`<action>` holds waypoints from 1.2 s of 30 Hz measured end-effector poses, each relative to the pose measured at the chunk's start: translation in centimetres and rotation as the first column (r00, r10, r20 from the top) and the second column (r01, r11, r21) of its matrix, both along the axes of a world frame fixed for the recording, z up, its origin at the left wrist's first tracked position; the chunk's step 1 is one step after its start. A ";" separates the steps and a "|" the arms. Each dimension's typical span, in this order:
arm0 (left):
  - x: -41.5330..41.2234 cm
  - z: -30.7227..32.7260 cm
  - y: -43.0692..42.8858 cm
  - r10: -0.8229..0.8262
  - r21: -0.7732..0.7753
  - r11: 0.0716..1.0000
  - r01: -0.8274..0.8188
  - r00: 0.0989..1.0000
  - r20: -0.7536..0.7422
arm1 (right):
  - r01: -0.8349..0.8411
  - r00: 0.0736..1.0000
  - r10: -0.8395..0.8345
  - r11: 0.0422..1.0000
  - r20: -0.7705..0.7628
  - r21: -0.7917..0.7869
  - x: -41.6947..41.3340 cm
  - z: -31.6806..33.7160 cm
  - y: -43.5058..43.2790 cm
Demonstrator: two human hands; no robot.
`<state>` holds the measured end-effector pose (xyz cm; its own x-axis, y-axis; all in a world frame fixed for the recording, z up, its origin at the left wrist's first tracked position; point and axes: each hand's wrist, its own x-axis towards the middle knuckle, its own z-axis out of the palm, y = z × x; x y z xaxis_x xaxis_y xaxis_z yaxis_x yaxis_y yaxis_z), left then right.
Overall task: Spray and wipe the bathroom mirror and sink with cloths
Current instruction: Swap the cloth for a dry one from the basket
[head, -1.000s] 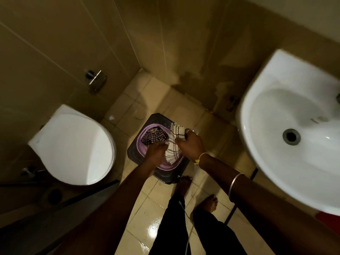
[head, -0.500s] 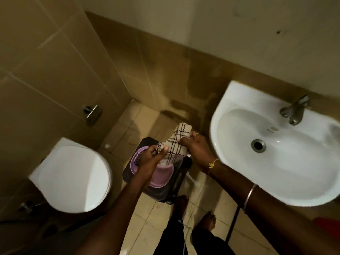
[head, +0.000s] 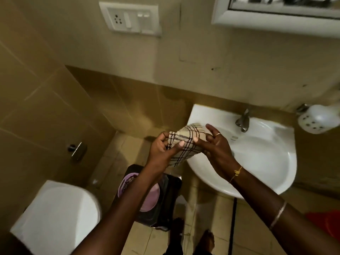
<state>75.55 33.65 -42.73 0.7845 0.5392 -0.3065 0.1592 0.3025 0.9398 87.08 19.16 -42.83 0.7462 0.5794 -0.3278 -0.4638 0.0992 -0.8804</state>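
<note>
Grip: both of your hands are closed on one checked cloth (head: 185,144), held up in front of you.
Left hand (head: 161,150): your thumb lies across the near face of the cloth, and your fingers curl round its left edge.
Right hand (head: 217,144): your thumb presses the cloth's right side; the forefinger stands out straight above it, and a ring shows on one finger.
Cloth, look: cream ground, crossed by dark stitched lines and paler grey bands in a check; bunched into a rounded, domed shape between your hands, with a folded end hanging down below your left thumb.
Cloth, place: in the air at the left rim of the sink, partly over the basin's near-left edge, above the floor between sink and toilet.
Sink (head: 266,162): white wall basin, metal tap (head: 243,120) at its back edge; your right wrist crosses its near-left rim.
Mirror (head: 276,13): white-framed, on the wall above the sink; only its lower edge is in view.
Basket (head: 128,179): lilac, on a dark stool (head: 165,199) below your left forearm; a dark checked fabric shows at its rim, the rest is hidden by your arm.
Toilet (head: 58,218): white, lid down, at lower left.
Switch plate (head: 129,19): white, on the wall at upper left of the mirror.
Wrists: thread band on your right wrist, a thin metal bangle further up that forearm.
</note>
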 end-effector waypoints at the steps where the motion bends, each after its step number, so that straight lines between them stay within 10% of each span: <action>1: 0.7 0.7 -0.5 -0.016 0.012 1.000 0.016 1.000 0.020 | 0.003 0.998 -0.001 1.000 0.063 -0.020 0.4 0.6 -1.0; 7: 3.4 3.4 -3.7 -0.168 0.057 0.985 0.164 0.981 0.093 | 0.033 0.755 0.179 0.951 0.631 -0.308 1.9 1.8 -6.0; 11: 4.7 4.5 -5.7 -0.272 0.041 0.962 0.269 0.953 0.135 | 0.200 0.647 0.150 0.913 0.748 -0.356 3.0 2.8 -9.0; 20: 6.4 4.2 -9.9 -0.228 0.245 0.947 0.209 0.972 0.054 | 0.009 0.894 0.046 0.993 0.446 -0.119 2.3 2.4 -14.3; 36: 8.0 6.2 -16.1 -0.187 0.120 0.975 0.189 0.982 -0.027 | -0.075 0.995 0.082 0.990 -0.062 0.117 2.8 3.5 -18.1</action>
